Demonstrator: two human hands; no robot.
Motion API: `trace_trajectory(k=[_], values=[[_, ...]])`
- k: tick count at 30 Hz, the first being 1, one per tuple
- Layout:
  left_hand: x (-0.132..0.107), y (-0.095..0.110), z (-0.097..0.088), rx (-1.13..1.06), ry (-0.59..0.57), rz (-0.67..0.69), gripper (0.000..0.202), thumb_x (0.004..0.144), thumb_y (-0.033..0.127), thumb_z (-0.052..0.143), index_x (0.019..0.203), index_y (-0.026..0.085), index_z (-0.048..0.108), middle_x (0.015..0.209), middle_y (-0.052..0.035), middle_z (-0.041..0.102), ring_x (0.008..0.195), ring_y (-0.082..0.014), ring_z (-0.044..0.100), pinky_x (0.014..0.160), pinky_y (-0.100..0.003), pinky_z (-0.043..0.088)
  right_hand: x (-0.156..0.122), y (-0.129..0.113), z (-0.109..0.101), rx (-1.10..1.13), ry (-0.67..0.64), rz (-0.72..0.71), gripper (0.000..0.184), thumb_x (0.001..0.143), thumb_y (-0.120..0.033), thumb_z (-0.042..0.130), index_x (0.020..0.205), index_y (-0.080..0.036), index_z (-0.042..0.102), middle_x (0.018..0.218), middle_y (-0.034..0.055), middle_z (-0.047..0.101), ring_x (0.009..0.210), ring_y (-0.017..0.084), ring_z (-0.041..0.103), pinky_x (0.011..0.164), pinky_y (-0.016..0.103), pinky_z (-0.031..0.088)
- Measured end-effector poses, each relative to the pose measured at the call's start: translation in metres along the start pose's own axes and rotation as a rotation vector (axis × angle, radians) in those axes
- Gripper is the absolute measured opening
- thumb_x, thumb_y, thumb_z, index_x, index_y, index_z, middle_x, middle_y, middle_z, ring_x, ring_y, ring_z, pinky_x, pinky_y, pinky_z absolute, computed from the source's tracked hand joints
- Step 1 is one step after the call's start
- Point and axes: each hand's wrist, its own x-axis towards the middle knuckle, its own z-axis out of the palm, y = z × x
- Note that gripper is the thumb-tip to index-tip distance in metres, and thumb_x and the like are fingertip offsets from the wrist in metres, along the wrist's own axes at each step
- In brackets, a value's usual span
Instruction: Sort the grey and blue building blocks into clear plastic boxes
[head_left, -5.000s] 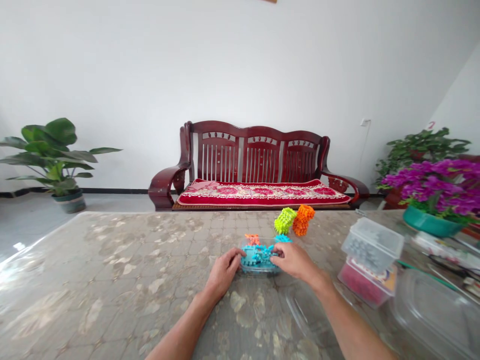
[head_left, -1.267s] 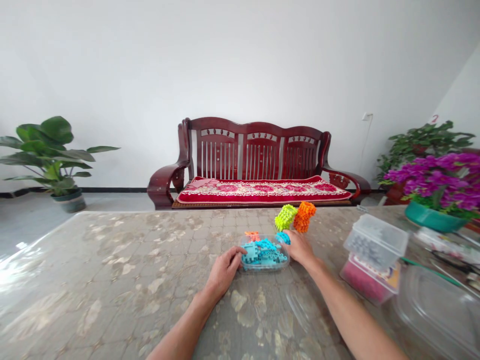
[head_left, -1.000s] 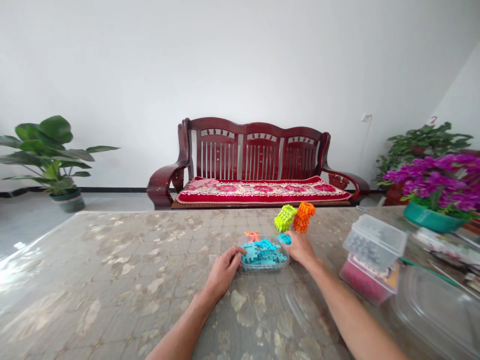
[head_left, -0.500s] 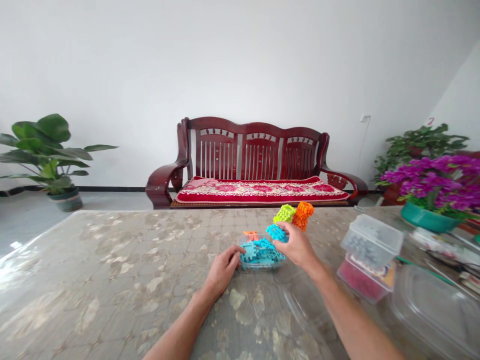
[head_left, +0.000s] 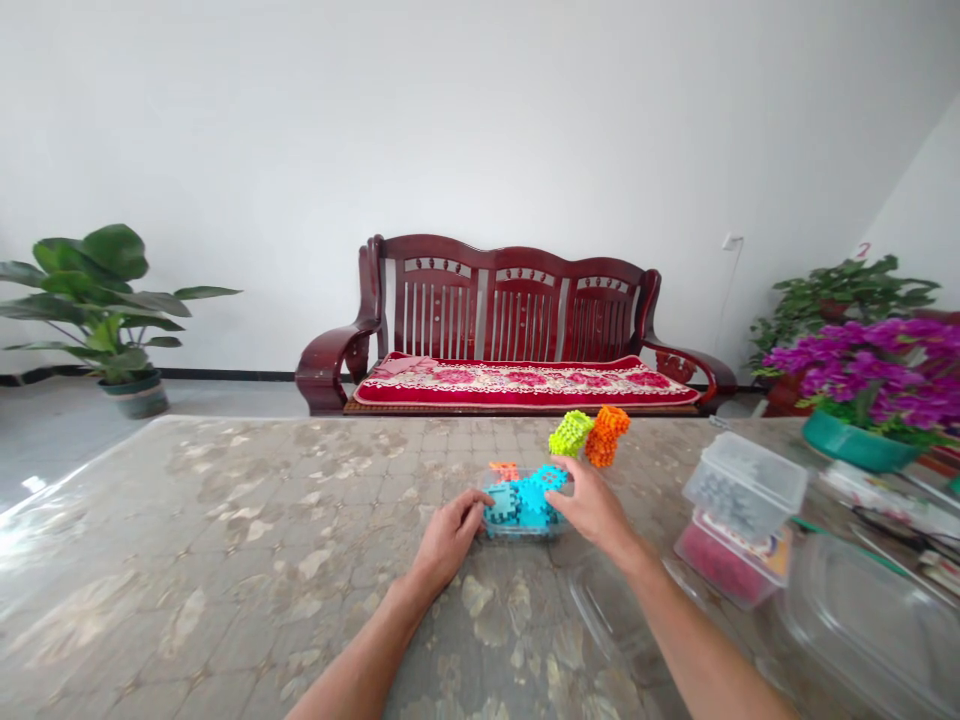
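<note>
A small clear plastic container (head_left: 495, 528) full of blue interlocking pieces (head_left: 504, 505) sits on the table in front of me. My left hand (head_left: 448, 541) rests against its left side, fingers curled on the rim. My right hand (head_left: 592, 507) is on its right side and pinches a blue assembled piece (head_left: 544, 484) over the container. A few orange pieces (head_left: 504, 469) lie just behind the container. Farther back stand a yellow-green block (head_left: 569, 434) and an orange block (head_left: 607, 435), side by side.
A marble-patterned table (head_left: 225, 540) carries stacked lidded boxes (head_left: 739, 520) of grey and pink pieces at right, a clear lid (head_left: 611, 620) beside my right forearm, and a large clear tub (head_left: 870, 620). Purple flowers (head_left: 877, 370) stand at far right. A wooden bench (head_left: 510, 340) stands behind.
My right hand reached to the far right of the container, picked up a blue piece, lifted it and brought it back over the container. My left hand stayed on the container's left side.
</note>
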Motion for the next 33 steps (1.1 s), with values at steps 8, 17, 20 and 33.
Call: trace_trajectory(k=[8,17,20,33], values=[[0.001,0.000,0.000,0.003,0.000,0.001,0.034,0.090,0.039,0.037,0.098,0.021,0.066,0.063,0.0019,0.058,0.063,-0.0156,0.056,0.061,-0.023,0.040,-0.007,0.002,-0.003,-0.010,-0.043,-0.079,0.035,0.073,-0.026,0.062,0.107,-0.020,0.068,0.111,0.0077,0.069,0.105,0.024,0.060,0.096,0.037,0.043],[0.000,-0.001,0.001,-0.010,0.001,0.005,0.034,0.090,0.040,0.038,0.098,0.020,0.065,0.064,0.0018,0.059,0.064,-0.0157,0.057,0.061,-0.023,0.040,-0.009,-0.017,0.009,-0.095,-0.106,-0.258,0.041,0.074,-0.018,0.064,0.114,-0.025,0.065,0.115,0.0041,0.066,0.108,0.021,0.057,0.097,0.033,0.039],[0.000,0.000,0.001,-0.007,0.002,0.001,0.034,0.090,0.039,0.038,0.098,0.021,0.065,0.064,0.0015,0.060,0.064,-0.0159,0.057,0.062,-0.023,0.040,-0.008,-0.016,0.011,-0.077,-0.105,-0.240,0.042,0.076,-0.021,0.064,0.117,-0.025,0.064,0.116,0.0053,0.065,0.108,0.022,0.056,0.096,0.033,0.040],[0.000,0.001,0.001,0.012,0.002,-0.004,0.035,0.089,0.040,0.037,0.098,0.021,0.065,0.064,0.0016,0.060,0.064,-0.0160,0.057,0.062,-0.023,0.040,-0.003,-0.021,-0.004,-0.202,-0.054,-0.172,0.012,0.079,-0.026,0.062,0.090,-0.023,0.068,0.096,0.0035,0.067,0.096,0.020,0.058,0.087,0.029,0.040]])
